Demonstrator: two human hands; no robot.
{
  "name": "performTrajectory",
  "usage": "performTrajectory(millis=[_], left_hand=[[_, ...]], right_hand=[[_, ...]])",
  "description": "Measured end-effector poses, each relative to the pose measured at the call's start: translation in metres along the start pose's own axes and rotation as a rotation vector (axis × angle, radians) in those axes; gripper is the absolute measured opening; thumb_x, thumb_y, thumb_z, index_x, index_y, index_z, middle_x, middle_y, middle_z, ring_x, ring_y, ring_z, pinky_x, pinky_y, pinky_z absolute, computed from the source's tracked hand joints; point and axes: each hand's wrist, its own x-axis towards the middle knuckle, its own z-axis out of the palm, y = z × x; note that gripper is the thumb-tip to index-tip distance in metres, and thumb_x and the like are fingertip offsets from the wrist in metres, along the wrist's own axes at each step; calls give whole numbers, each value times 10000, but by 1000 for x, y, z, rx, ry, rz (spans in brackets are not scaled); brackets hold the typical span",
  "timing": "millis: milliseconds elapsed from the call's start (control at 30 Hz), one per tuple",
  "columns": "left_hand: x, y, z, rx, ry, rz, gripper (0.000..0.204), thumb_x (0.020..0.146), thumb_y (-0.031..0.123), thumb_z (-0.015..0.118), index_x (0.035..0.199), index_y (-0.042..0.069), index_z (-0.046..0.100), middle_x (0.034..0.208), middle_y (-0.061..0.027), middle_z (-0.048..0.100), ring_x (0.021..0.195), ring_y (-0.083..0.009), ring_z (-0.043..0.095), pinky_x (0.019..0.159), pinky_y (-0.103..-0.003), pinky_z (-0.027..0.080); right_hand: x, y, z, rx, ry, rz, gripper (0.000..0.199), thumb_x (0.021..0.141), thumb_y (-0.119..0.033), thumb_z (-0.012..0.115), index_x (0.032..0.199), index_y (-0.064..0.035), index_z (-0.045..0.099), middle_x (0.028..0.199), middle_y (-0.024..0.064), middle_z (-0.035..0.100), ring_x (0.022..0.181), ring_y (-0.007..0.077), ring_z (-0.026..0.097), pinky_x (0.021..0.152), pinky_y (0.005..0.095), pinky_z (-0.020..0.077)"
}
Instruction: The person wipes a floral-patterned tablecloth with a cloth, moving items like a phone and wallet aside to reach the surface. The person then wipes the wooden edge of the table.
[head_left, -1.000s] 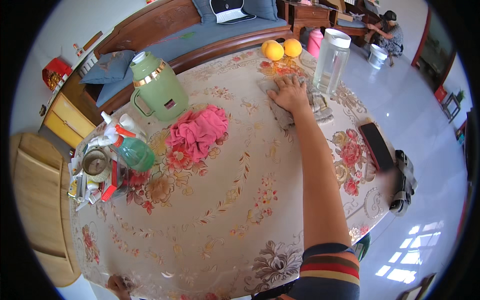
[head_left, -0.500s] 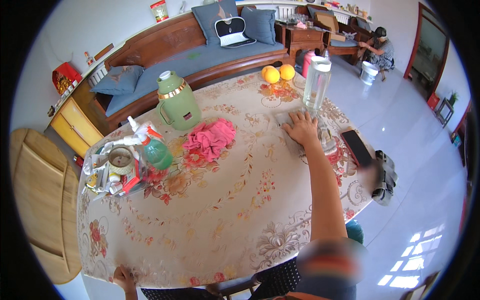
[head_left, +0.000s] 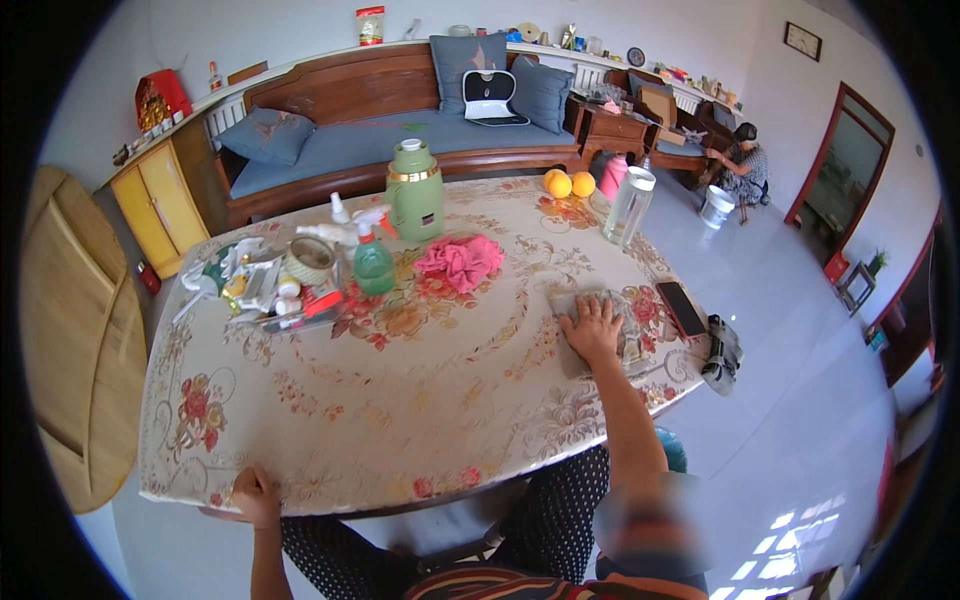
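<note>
Head view: right hand [head_left: 592,328] lies flat, grip released, on grey cloth [head_left: 590,335]; left hand [head_left: 255,497] clenches surface [head_left: 400,400] edge — advise even pressure, overlapping strokes.

My right hand [head_left: 592,327] covers most of the grey cloth [head_left: 572,352]. Small bottles in the tray clutter [head_left: 262,290] too tiny to identify. My forearm near the lower edge blurred.

My right hand [head_left: 592,328] flat on grey cloth [head_left: 590,335] near table's [head_left: 420,400] right edge; left hand [head_left: 256,497] grips near edge. Phone [head_left: 682,308] just beside cloth.
</note>
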Motion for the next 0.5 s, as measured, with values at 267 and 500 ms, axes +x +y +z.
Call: performTrajectory(millis=[267,500], left_hand=[[4,14,-9,-46,39,100,353,882,127,559,557,37,459,556,-151,483,507,-344,490,481,-438,367],[5,24,-13,-72,87,98,329,861,139,590,565,61,470,558,-125,502,511,-323,508,484,-440,391]], right_hand=[[-103,-101,-6,61,-4,-228,694,886,-563,413,1423,-125,384,1495,137,313,1398,419,181,1084,643,87],[-182,-220,-2,41,-25,-511,713,883,-569,421,1432,-118,359,1496,151,298,1403,412,164,1081,640,132]])
